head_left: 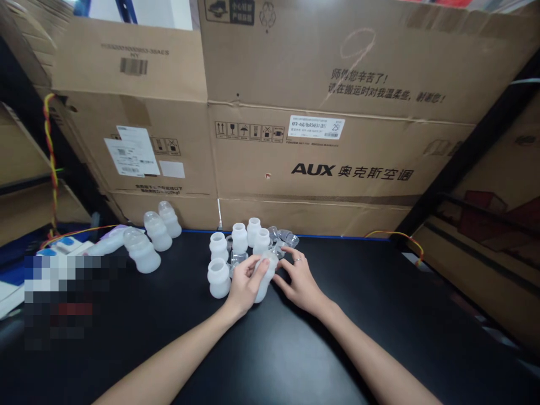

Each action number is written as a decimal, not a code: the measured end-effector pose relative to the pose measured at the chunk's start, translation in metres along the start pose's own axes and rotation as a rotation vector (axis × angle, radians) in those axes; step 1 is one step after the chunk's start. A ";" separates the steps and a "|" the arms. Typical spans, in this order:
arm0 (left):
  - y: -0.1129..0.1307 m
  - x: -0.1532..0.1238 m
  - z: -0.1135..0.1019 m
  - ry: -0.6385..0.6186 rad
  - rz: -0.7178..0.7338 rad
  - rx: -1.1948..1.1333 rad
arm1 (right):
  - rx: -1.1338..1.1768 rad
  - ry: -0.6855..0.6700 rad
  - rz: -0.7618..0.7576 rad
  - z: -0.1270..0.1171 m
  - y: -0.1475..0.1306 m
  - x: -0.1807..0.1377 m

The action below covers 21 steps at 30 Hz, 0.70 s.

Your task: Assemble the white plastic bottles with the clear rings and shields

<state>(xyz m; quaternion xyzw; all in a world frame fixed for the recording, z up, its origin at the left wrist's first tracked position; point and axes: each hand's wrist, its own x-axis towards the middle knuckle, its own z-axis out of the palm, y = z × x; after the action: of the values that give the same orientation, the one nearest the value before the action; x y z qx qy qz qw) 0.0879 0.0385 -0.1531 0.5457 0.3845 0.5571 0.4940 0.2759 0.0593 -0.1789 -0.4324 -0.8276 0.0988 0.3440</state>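
My left hand (244, 284) is closed around a small milky-white baby bottle (265, 281), which tilts slightly to the right above the black table. Just right of it, my right hand (298, 278) has its fingers apart, with a ring on one. Its fingertips reach the clear plastic caps (288, 237) behind the bottle; whether they touch one I cannot tell. Several open-topped white bottles (219, 278) stand upright to the left of and behind my left hand. Another clear cap (239, 257) lies among them.
Three white bottles with clear domed caps (143, 253) stand at the left, beside a pale bag-like item (107, 242). Large cardboard panels (253, 163) wall off the back of the black table (270, 360). Red-yellow twisted wires (415, 244) run at both sides.
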 end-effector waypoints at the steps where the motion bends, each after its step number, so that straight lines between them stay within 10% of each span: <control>1: -0.002 0.001 -0.001 0.010 -0.005 -0.011 | -0.006 0.002 0.003 -0.001 0.001 0.000; 21: -0.014 0.012 -0.010 0.101 -0.157 -0.342 | -0.016 -0.151 -0.139 0.004 -0.025 0.008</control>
<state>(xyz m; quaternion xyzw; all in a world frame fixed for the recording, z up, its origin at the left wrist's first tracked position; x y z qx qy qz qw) 0.0804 0.0543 -0.1652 0.3935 0.3501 0.6007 0.6015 0.2540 0.0509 -0.1659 -0.3678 -0.8800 0.1006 0.2831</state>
